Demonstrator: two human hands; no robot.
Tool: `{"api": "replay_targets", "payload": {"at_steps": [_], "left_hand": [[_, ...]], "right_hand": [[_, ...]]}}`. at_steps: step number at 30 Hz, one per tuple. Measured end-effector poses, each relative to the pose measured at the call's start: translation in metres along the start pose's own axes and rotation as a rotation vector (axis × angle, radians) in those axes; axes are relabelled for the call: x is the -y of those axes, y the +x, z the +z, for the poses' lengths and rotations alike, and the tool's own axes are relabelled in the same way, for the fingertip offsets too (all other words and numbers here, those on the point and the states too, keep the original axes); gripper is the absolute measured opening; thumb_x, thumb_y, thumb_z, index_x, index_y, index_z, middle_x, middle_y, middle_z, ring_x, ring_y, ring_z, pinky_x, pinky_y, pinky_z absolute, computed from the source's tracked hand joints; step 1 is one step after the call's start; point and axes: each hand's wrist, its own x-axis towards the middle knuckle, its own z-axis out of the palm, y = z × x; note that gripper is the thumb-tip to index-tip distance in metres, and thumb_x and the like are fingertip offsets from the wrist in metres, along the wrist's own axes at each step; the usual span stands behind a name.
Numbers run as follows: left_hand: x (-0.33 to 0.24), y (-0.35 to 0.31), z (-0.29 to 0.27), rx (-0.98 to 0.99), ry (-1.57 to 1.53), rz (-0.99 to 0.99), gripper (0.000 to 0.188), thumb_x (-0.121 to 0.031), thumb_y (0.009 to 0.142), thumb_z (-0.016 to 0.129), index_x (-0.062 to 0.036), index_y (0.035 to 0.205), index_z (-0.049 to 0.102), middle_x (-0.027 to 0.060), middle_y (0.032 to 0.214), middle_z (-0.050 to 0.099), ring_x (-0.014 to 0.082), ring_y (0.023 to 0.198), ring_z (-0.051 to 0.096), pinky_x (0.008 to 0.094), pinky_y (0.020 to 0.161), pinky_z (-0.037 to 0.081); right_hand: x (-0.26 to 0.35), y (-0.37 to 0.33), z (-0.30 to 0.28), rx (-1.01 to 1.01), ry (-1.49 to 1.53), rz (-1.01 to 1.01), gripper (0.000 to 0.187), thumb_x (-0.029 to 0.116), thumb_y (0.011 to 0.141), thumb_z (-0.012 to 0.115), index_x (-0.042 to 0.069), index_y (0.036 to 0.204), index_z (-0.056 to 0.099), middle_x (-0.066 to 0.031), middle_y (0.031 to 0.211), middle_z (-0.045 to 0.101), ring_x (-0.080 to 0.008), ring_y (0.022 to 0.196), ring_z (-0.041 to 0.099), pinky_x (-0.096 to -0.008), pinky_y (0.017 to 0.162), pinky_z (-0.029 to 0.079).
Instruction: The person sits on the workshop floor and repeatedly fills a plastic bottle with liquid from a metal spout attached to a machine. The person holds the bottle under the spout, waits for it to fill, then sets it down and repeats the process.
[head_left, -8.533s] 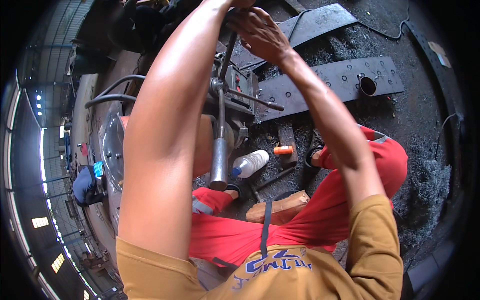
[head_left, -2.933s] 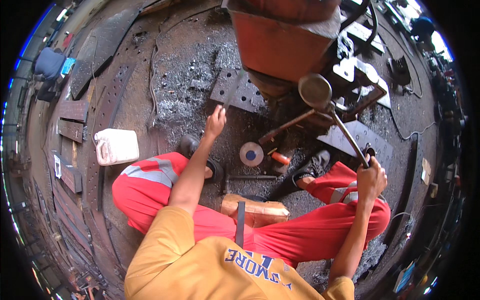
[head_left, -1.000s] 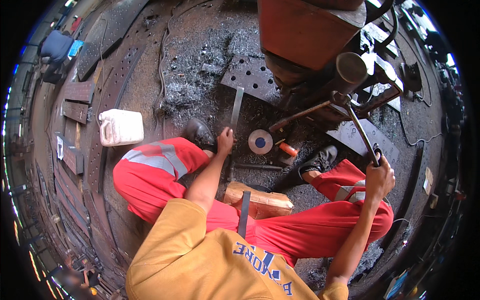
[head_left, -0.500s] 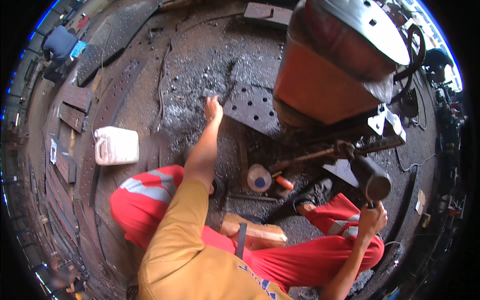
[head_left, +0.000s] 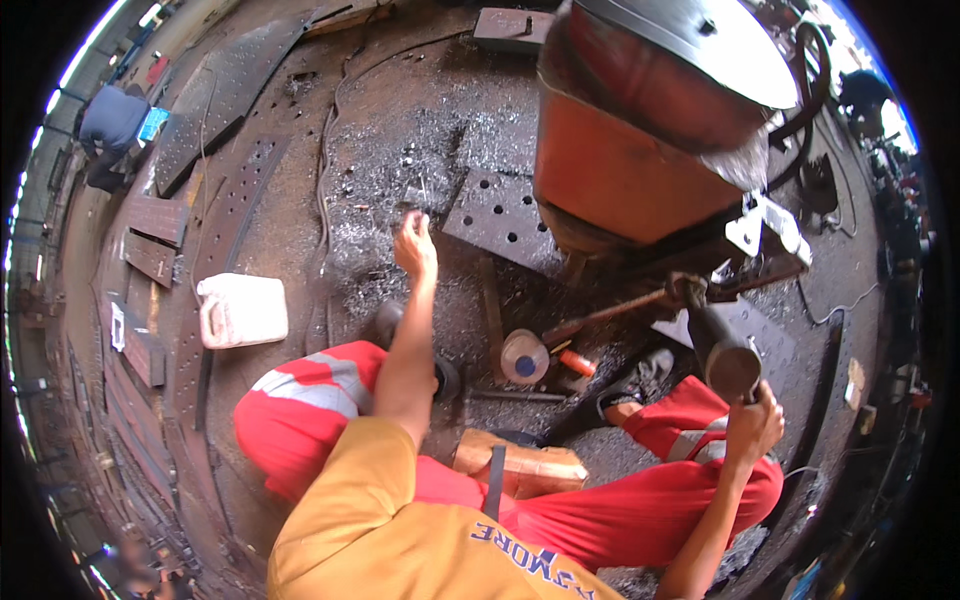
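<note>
Gripping one dark steel pipe handle (head_left: 722, 352) below the rusty orange tank (head_left: 640, 150), the right hand (head_left: 752, 425) stays closed; the left hand (head_left: 415, 245) (fingers loosely spread) reaches beside one perforated plate (head_left: 500, 215).

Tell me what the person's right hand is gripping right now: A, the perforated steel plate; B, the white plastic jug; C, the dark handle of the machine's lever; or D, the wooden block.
C: the right hand is closed around the dark lever handle of the orange machine, while the white jug sits apart on the floor beyond the person's left leg.
</note>
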Motion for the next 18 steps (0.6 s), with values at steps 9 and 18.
{"api": "replay_targets", "payload": {"at_steps": [9, 18], "left_hand": [[0.034, -0.216, -0.067, 0.589, 0.301, -0.280, 0.029, -0.037, 0.094, 0.069, -0.0139, 0.111, 0.075, 0.0171, 0.112, 0.075, 0.0406, 0.103, 0.071, 0.0526, 0.088, 0.055], [-0.333, 0.043, -0.258, -0.006, -0.968, 0.727, 0.024, -0.027, 0.096, 0.060, -0.0045, 0.100, 0.067, 0.0201, 0.089, 0.070, 0.0345, 0.081, 0.068, 0.0461, 0.070, 0.051]], "right_hand": [[-0.014, 0.009, -0.017, 0.190, 0.309, -0.155, 0.023, 0.029, 0.093, 0.070, 0.010, 0.096, 0.059, -0.0180, 0.078, 0.070, -0.0433, 0.079, 0.069, -0.0549, 0.064, 0.051], [-0.008, 0.034, -0.097, 0.217, -0.109, -0.153, 0.026, 0.038, 0.094, 0.069, 0.012, 0.100, 0.066, -0.0127, 0.087, 0.075, -0.0377, 0.085, 0.074, -0.0497, 0.071, 0.056]]}}
